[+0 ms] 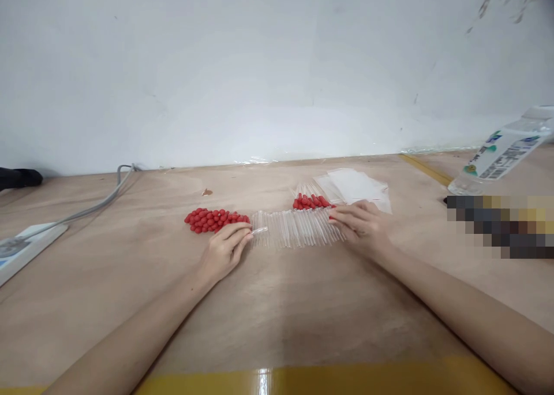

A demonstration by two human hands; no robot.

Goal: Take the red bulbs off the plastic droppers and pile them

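Observation:
My left hand pinches a short clear tube that juts out to the right from its fingertips. Just behind that hand lies a heap of red rubber bulbs. A row of thin clear tubes lies side by side between my hands. My right hand is closed at the row's right end, fingertips drawn together. Red shows at those fingertips, but what they hold is not clear. Behind the row, a bunch of clear droppers with red bulbs points away from me.
Clear plastic bags lie behind my right hand. A clear bottle tilts at the right, beside a pixelated area. On the left are a grey cable and a white box-like object. Yellow tape runs along the near edge.

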